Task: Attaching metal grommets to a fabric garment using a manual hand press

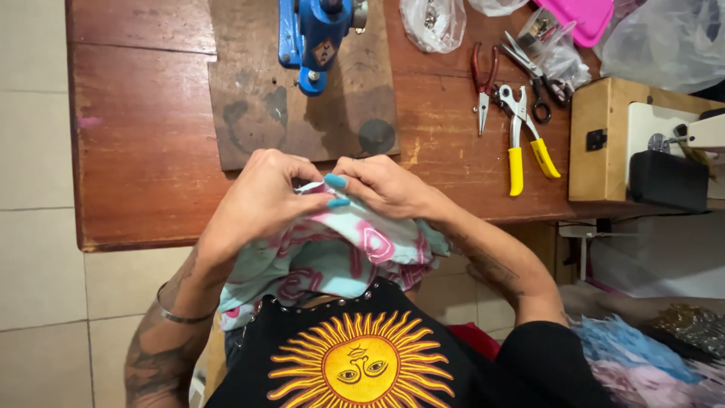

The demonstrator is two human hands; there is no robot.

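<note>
A light blue cloth with pink and white patterns is bunched in front of my chest, at the near edge of a brown wooden table. My left hand grips its upper edge from the left. My right hand pinches the same edge from the right, teal nails showing. The two hands meet fingertip to fingertip over the cloth.
A blue hand press stands on a dark board at the back. Red-handled pliers, yellow-handled pliers, scissors and clear bags lie to the right. A sewing machine in a wooden case sits at far right.
</note>
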